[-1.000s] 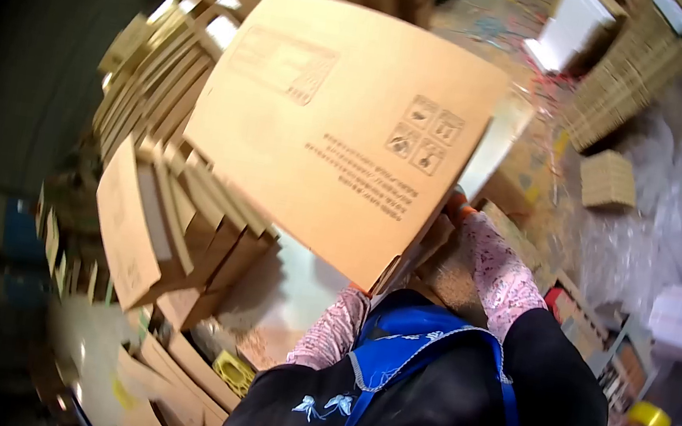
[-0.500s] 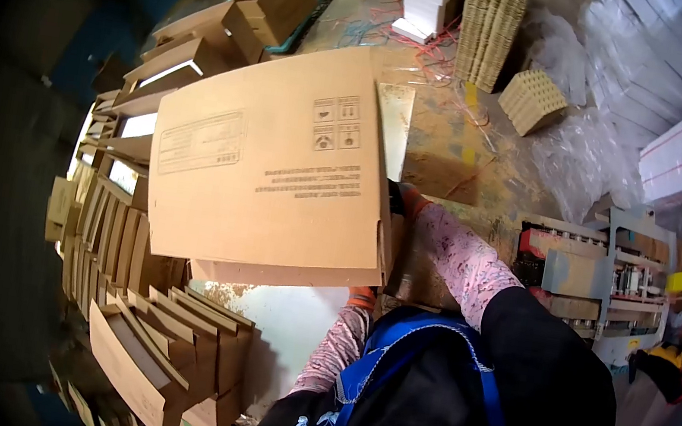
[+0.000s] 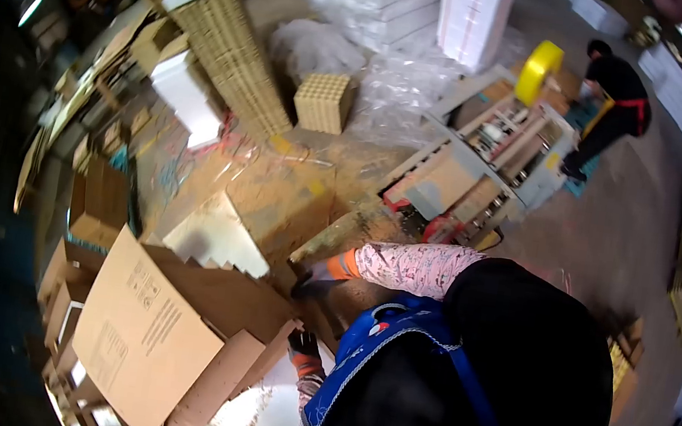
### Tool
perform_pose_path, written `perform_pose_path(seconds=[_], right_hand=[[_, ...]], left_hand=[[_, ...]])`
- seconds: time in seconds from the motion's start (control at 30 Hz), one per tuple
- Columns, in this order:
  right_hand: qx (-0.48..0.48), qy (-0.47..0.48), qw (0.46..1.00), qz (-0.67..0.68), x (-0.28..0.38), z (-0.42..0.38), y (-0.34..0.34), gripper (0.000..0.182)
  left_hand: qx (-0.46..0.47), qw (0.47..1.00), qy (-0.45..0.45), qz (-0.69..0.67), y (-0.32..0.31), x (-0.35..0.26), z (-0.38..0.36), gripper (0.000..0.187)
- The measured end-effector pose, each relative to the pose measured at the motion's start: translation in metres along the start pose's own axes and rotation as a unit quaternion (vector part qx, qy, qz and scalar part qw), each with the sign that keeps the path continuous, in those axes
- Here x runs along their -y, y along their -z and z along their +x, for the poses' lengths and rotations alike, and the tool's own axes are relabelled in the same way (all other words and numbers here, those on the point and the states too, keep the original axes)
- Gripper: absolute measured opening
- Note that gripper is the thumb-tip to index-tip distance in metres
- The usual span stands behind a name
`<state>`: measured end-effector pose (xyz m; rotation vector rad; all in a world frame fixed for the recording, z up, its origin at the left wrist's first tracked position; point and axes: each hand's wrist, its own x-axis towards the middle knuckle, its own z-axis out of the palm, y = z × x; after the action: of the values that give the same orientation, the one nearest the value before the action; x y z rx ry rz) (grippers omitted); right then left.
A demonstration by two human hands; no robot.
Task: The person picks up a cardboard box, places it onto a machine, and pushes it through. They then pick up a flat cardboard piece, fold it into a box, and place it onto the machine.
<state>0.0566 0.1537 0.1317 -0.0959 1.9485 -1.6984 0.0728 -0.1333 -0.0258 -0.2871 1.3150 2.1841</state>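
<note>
A large cardboard box (image 3: 137, 332) with printed marks stands tilted at lower left, its brown flaps spread toward me. My left hand (image 3: 306, 344), in a dark glove with an orange cuff, has its fingers closed at the edge of a near flap. Farther forward, my right hand (image 3: 316, 276) reaches past the box's right side, close to a wooden surface (image 3: 365, 229). Its dark glove is blurred, and I cannot tell how the fingers are set. Below the box shows a white board (image 3: 266, 403) strewn with brown crumbs.
Ahead right stands a taping machine (image 3: 468, 174) with a yellow tape roll (image 3: 539, 73); another person (image 3: 618, 99) bends beyond it. Stacked moulded trays (image 3: 229, 49), a smaller tray stack (image 3: 322, 101) and plastic-wrapped white stacks (image 3: 379, 0) stand ahead. More cartons (image 3: 98, 201) line the left.
My view has swung right, so the box now appears lower and farther left. More of its flaps show. My right hand now appears apart from the printed panel, and the other person has come into view.
</note>
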Motion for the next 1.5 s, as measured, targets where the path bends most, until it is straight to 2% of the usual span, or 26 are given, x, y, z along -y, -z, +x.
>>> perform_pose_path(seconds=[0.03,0.07,0.13,0.23,0.3,0.37,0.4,0.43,0.5,0.53,0.6,0.63,0.7,0.73,0.77,0.83,0.87,0.93,0.97,1.0,1.03,1.07,1.1,1.17,1.2,1.5], right_hand=[[0.019,-0.004,0.993,-0.118,-0.004,-0.014,0.000,0.041],[-0.020,-0.057,0.998,0.020,-0.012,-0.026,-0.009,0.040],[-0.073,-0.073,0.994,0.034,-0.015,-0.066,-0.014,0.040],[-0.143,-0.091,0.982,0.080,-0.030,-0.120,-0.014,0.045],[-0.164,-0.090,0.975,0.123,-0.053,-0.149,-0.020,0.049],[-0.162,-0.093,0.964,0.190,-0.079,-0.172,-0.019,0.045],[-0.161,-0.092,0.964,0.190,-0.075,-0.187,-0.023,0.045],[-0.198,-0.115,0.944,0.236,-0.063,-0.205,-0.028,0.043],[-0.230,-0.131,0.922,0.284,-0.070,-0.229,-0.027,0.042],[-0.300,-0.096,0.913,0.258,-0.088,-0.236,-0.022,0.039],[-0.432,-0.025,0.877,0.208,-0.126,-0.246,-0.009,0.035],[-0.495,0.010,0.850,0.181,-0.140,-0.251,-0.001,0.034],[-0.590,0.191,0.768,0.157,-0.156,-0.267,0.020,0.032],[-0.670,0.091,0.736,-0.021,-0.137,-0.294,0.030,0.036],[-0.717,-0.016,0.669,-0.197,-0.110,-0.324,0.035,0.040],[-0.653,-0.300,0.563,-0.409,-0.096,-0.364,0.054,0.051],[-0.654,-0.298,0.563,-0.408,-0.102,-0.379,0.065,0.051],[-0.570,-0.410,0.599,-0.384,-0.114,-0.408,0.081,0.062],[-0.571,-0.411,0.599,-0.383,-0.127,-0.410,0.084,0.062],[-0.540,-0.434,0.634,-0.343,-0.146,-0.409,0.089,0.063],[-0.508,-0.455,0.666,-0.303,-0.158,-0.411,0.094,0.064],[-0.522,-0.436,0.669,-0.301,-0.155,-0.412,0.093,0.066],[-0.521,-0.437,0.669,-0.301,-0.158,-0.411,0.095,0.066],[-0.560,-0.415,0.657,-0.289,-0.172,-0.406,0.096,0.061],[-0.559,-0.407,0.662,-0.288,-0.173,-0.407,0.096,0.061],[-0.577,-0.343,0.695,-0.258,-0.167,-0.415,0.092,0.063]], left_hand=[[0.017,1.000,0.005,0.011,-0.004,0.000,0.002,0.045],[0.006,1.000,0.024,0.009,-0.005,-0.001,0.003,0.045],[0.004,0.999,0.045,0.018,0.016,-0.001,0.012,0.046],[0.133,0.983,0.124,-0.033,0.084,0.042,0.068,0.050],[0.113,0.988,0.098,0.047,0.055,0.026,0.046,0.055],[-0.025,0.992,0.125,-0.018,0.003,0.002,0.017,0.060],[-0.045,0.990,0.134,-0.008,-0.032,-0.015,-0.006,0.064],[-0.046,0.990,0.131,-0.006,-0.022,-0.007,0.001,0.064],[0.042,0.988,0.118,0.088,0.015,0.023,0.031,0.060],[0.040,0.988,0.115,0.093,0.035,0.044,0.048,0.060],[0.174,0.970,0.133,0.106,0.060,0.074,0.065,0.050],[0.172,0.970,0.131,0.112,0.048,0.072,0.056,0.050],[0.048,0.980,0.163,0.100,0.017,0.074,0.031,0.037],[0.035,0.990,0.124,0.062,0.025,0.092,0.031,0.035],[0.032,0.990,0.123,0.066,0.045,0.107,0.050,0.035],[0.118,0.979,0.164,-0.014,0.054,0.127,0.080,0.042],[0.118,0.980,0.162,-0.013,0.046,0.129,0.077,0.042],[0.166,0.979,0.081,0.087,0.024,0.133,0.064,0.049],[0.167,0.979,0.082,0.089,0.007,0.131,0.055,0.049],[0.105,0.981,0.132,0.100,-0.013,0.131,0.048,0.049],[0.043,0.977,0.180,0.109,-0.066,0.116,0.022,0.049],[-0.055,0.976,0.129,0.166,-0.196,0.066,-0.062,0.048],[0.100,0.941,0.090,0.311,-0.148,0.096,-0.022,0.049],[0.348,0.771,-0.124,0.520,-0.067,0.150,0.049,0.050],[0.156,0.952,0.152,0.216,-0.096,0.153,0.035,0.048],[0.181,0.895,0.122,0.390,-0.153,0.164,0.004,0.037]])
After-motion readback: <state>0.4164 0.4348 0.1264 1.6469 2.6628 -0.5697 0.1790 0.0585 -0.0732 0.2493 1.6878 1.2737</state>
